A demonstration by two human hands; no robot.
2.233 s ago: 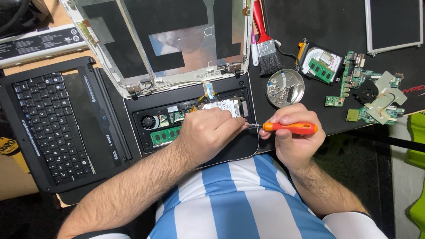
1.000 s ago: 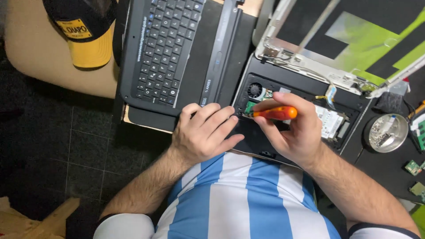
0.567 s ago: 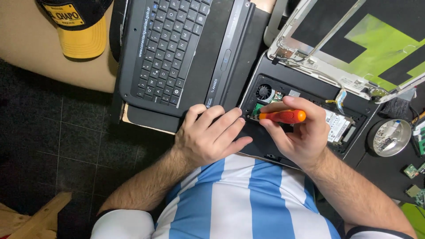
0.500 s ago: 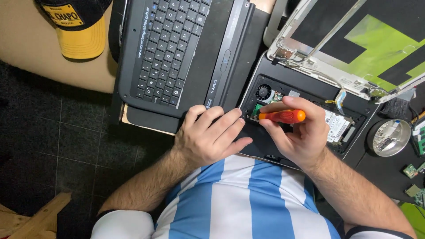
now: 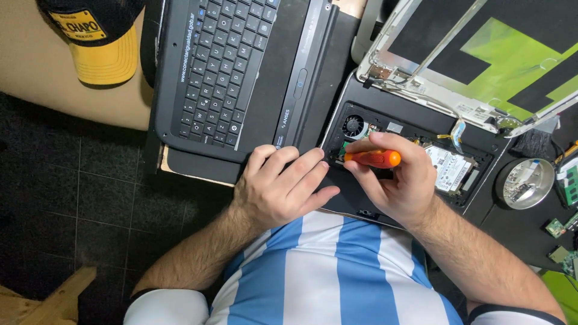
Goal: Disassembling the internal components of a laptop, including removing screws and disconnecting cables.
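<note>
An opened black laptop base (image 5: 415, 123) lies in front of me with its fan (image 5: 353, 126), circuit board and silver hard drive (image 5: 450, 167) exposed. My right hand (image 5: 400, 186) grips an orange-handled screwdriver (image 5: 372, 158), its tip pointing left into the base near the fan. My left hand (image 5: 280, 189) rests flat on the base's left front corner, fingers spread, holding nothing. A detached screen panel (image 5: 481, 60) with metal frame lies behind the base.
A second black laptop with keyboard (image 5: 223, 66) sits to the left. A yellow and black cap (image 5: 99, 42) lies at far left. A round metal dish (image 5: 525, 183) and small green circuit boards (image 5: 560, 225) are at the right. Dark tiled floor (image 5: 72, 198) shows below.
Since the oldest frame my view has swung left, and the right hand has brought the screwdriver from the base's right edge to the fan area. In the last half second both hands have stayed put.
</note>
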